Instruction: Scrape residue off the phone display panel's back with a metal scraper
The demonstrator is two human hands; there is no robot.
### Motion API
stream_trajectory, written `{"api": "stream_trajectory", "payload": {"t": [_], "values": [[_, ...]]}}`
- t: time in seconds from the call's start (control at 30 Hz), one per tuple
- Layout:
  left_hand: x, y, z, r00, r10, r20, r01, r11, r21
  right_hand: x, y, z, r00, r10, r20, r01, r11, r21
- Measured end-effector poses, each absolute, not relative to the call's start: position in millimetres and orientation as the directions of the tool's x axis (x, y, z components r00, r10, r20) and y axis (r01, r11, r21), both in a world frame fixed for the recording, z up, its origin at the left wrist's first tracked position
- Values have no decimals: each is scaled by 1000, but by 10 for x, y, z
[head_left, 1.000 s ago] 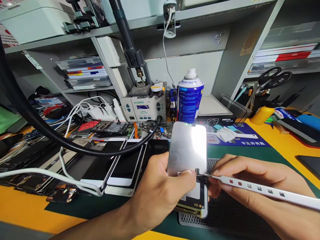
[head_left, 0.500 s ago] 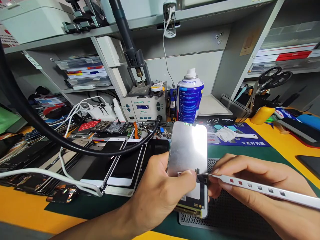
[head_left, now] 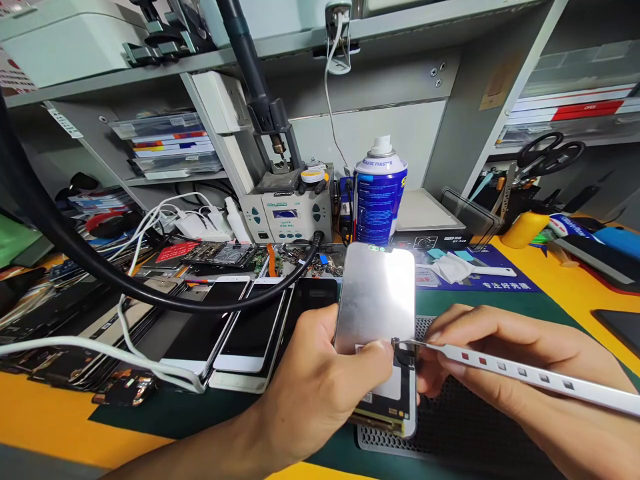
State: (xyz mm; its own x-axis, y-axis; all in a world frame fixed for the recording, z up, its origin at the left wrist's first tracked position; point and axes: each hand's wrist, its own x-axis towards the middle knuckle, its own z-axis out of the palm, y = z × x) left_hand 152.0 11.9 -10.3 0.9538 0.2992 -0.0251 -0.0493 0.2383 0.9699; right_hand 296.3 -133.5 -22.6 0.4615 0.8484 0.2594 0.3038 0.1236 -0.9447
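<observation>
My left hand [head_left: 325, 380] is closed round a phone screen [head_left: 375, 300], metal back towards me and tilted upright, its thumb pressed on the lower part. A dark flex cable [head_left: 403, 353] with a small connector lies beside the thumb tip. My right hand [head_left: 505, 367] grips a slim silver pry knife [head_left: 525, 375] with a row of square marks along its handle. Its thin tip touches or nearly touches the connector. Some right-hand fingertips are hidden behind the handle and the screen's edge.
Under the hands lies a perforated grey mat [head_left: 445, 433] on a green mat [head_left: 240, 417]. Several phones [head_left: 253, 327] lie to the left, below a black hose [head_left: 165, 300]. Behind stand a rework station [head_left: 290, 213], a blue spray can [head_left: 380, 193] and a flat heater box [head_left: 430, 227].
The knife's tip and handle have shifted slightly to the right, and the tip sits a little higher at the connector. My left hand and the screen stay almost where they were.
</observation>
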Motion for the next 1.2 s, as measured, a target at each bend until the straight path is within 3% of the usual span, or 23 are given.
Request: {"api": "stream_trajectory", "payload": {"t": [1.03, 1.2], "values": [[1510, 105, -82, 949, 313, -37, -44, 246, 968, 2930, -1330, -213, 483, 853, 197, 202, 110, -973], [1497, 113, -125, 925, 358, -130, 36, 259, 965, 2944, -1337, -173, 564, 796, 222, 179, 145, -973]]}}
